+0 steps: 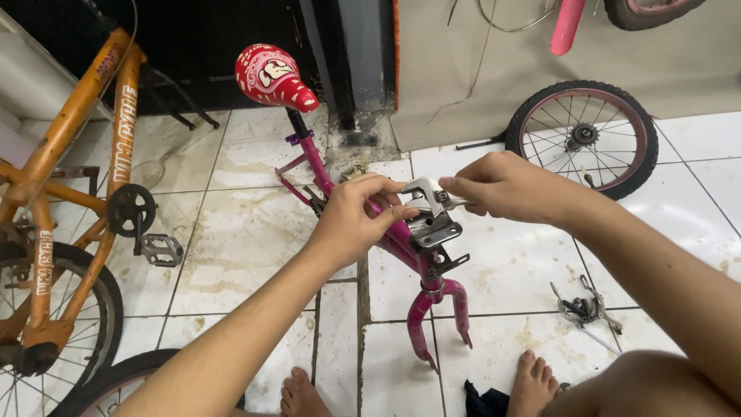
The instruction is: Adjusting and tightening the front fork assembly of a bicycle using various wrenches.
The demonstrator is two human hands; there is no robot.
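Right hand (505, 185) grips a silver wrench (428, 193); left hand (355, 220) pinches the pink frame's (401, 239) metal bracket (434, 228).

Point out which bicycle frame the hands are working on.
The pink frame with the red saddle, wheels off: left hand and right hand meet at its head tube, on a wrench. The orange bike stands untouched.

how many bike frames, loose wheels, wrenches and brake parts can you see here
Bike frames: 2, the pink frame and the orange bike
Loose wheels: 1, the small wheel by the wall
Wrenches: 1, the adjustable wrench under the left hand and right hand
Brake parts: 1, the brake caliper
Total: 5
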